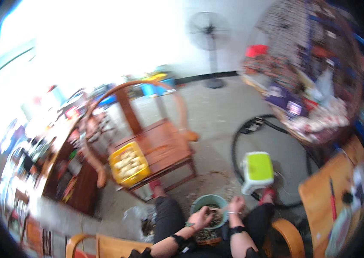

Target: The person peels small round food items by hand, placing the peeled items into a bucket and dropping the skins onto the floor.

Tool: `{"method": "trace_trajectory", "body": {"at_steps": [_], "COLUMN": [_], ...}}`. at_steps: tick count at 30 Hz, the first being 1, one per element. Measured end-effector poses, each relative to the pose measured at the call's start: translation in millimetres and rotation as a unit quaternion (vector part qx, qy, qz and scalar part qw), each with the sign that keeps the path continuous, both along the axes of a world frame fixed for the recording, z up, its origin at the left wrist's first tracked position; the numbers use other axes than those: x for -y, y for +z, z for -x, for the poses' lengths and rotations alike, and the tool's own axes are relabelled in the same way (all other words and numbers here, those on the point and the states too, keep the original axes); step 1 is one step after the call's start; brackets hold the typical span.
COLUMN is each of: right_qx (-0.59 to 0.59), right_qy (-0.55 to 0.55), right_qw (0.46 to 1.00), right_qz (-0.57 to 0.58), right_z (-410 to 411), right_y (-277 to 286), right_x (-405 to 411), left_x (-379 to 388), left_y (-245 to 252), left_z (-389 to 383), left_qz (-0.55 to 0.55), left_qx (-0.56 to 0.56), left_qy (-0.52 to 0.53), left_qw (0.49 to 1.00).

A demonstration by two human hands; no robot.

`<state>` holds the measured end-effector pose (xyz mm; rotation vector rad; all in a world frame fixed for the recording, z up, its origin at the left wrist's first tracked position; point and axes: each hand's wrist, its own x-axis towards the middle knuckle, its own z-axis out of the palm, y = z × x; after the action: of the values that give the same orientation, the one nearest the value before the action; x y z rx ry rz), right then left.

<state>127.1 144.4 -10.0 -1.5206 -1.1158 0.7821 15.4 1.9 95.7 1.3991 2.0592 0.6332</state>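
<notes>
My left hand (200,218) is curled above the rim of a round green tub (198,203), its fingers closed around something too blurred to name. To its right my right hand (236,204) is bent over the tub's other side; a pale blurred piece lies between the two hands, and I cannot tell which hand holds it. Brownish scraps fill the lower part of the tub. Below it, between my legs, more scraps lie in another container, mostly hidden. A yellow plastic basket (146,177) of pale pieces stands on the seat of a wooden armchair (165,138) ahead.
A green-topped white stool (258,166) stands right, beside a black hose loop (234,151). A wooden table (311,193) at far right bears a red-handled tool (333,204). A clear plastic bag (133,222) lies left of my legs. A pedestal fan (213,61) stands behind.
</notes>
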Motion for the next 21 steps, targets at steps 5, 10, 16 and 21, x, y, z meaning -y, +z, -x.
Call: {"method": "trace_trajectory", "body": {"at_steps": [5, 10, 16, 21], "right_qx": [0.006, 0.083, 0.088, 0.070], "right_qy": [-0.008, -0.008, -0.021, -0.036], "right_qw": [0.998, 0.996, 0.996, 0.996], "right_qz": [-0.058, -0.011, 0.002, 0.031], "right_z": [12.4, 3.5, 1.5, 9.6], "right_y": [22.8, 10.5, 23.8, 1.8], "right_x": [10.6, 6.8, 6.0, 2.9], "left_x": [-9.3, -15.0, -22.1, -22.3], "left_y": [-15.2, -11.5, -15.8, -19.8], "left_z": [-3.8, -24.8, -32.3, -28.2], "left_qz": [0.029, 0.003, -0.013, -0.060], "left_qx": [-0.163, -0.223, -0.250, -0.255], "left_qy": [-0.042, -0.059, -0.036, -0.019], "left_qw": [0.985, 0.973, 0.968, 0.965]}}
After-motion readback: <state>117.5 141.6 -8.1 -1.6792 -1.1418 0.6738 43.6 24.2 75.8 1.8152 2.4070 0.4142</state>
